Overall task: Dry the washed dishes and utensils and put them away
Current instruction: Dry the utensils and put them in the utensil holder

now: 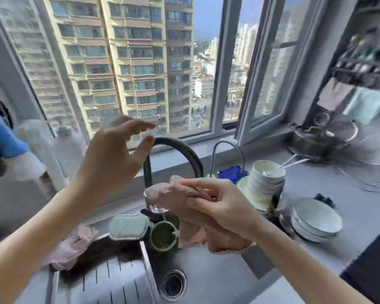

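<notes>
Quick heads up on handling: your right hand (219, 205) pinches a pink dish cloth (193, 238) between thumb and fingers over the sink (206, 270), with most of it hanging loose. Your left hand (112, 159) is up by the top of the black faucet (180, 148), fingers relaxed and spread, holding nothing. The stuff to dry sits on the table (349, 194) right of the sink. There's a stack of pale bowls (267, 178) just beside the basin edge, with a couple of pale handles (294, 162) poking out of the top one, and a lower stack of shallow dishes (316, 220) further right and nearer you. I'd guess they're ceramic, so heavy-ish as a stack, rigid, easy to chip, and slick if wet. Take one off the top at a time, thumb inside the rim and fingers under the outer wall, ideally through the cloth for grip. Pull those handles out first so they don't tip out. The cloth is soft and floppy, so bunch it or it'll drag. Room-wise, the faucet arch and a thinner tap (228, 148) stand between your left hand and the bowls, and the bowl stack is close to the sink's edge, so lift straight up before swinging. There's bare table behind the shallow dishes, but the back right corner is crowded with blurry cookware (312, 141).
</notes>
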